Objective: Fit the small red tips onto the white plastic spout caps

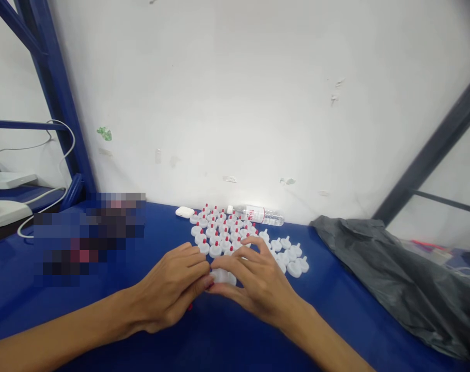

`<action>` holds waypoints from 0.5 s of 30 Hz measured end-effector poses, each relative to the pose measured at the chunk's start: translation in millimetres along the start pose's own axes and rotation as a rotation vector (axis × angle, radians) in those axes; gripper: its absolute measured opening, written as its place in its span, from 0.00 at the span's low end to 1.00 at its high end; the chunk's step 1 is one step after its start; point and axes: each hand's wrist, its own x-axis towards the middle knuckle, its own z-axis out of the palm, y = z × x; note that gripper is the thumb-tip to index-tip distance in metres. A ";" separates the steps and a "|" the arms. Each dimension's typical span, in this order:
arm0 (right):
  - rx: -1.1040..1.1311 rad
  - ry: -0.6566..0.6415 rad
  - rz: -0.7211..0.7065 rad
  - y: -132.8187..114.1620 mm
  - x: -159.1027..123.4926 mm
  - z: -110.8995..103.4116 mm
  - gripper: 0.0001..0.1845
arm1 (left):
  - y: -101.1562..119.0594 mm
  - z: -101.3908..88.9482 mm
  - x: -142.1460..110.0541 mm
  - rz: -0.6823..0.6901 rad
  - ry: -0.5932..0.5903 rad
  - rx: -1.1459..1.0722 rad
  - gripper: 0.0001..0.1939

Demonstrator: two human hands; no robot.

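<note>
My right hand grips a white nozzle cap between thumb and fingers, its round base toward the palm. My left hand is closed in a pinch at the spout end of that cap. A trace of red shows at the left fingertips, apparently a small red tip cap, mostly hidden by the fingers. Just beyond the hands stand rows of white nozzle caps with red tips. To their right are several white nozzle caps without red tips. Another small red piece peeks out below my left hand.
A clear plastic bottle lies against the wall behind the caps, near a white rounded case. Dark grey sheeting covers the right side of the blue table. A blurred patch and white cable are at left.
</note>
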 end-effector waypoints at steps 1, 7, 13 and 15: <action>-0.035 -0.015 -0.002 3.6 -0.9 -1.9 0.08 | -0.2 -1.5 -1.4 -0.047 0.012 -0.028 0.16; -0.200 -0.043 0.371 56.3 -19.4 -25.9 0.06 | -14.5 -16.6 -3.9 -0.312 0.080 -0.082 0.20; -0.219 -0.168 0.618 82.9 -33.3 -26.6 0.07 | -31.8 -8.2 0.8 -0.391 -0.190 0.054 0.15; -0.218 -0.232 0.626 82.9 -35.5 -21.9 0.07 | -33.2 -4.5 -1.1 -0.404 -0.212 0.050 0.15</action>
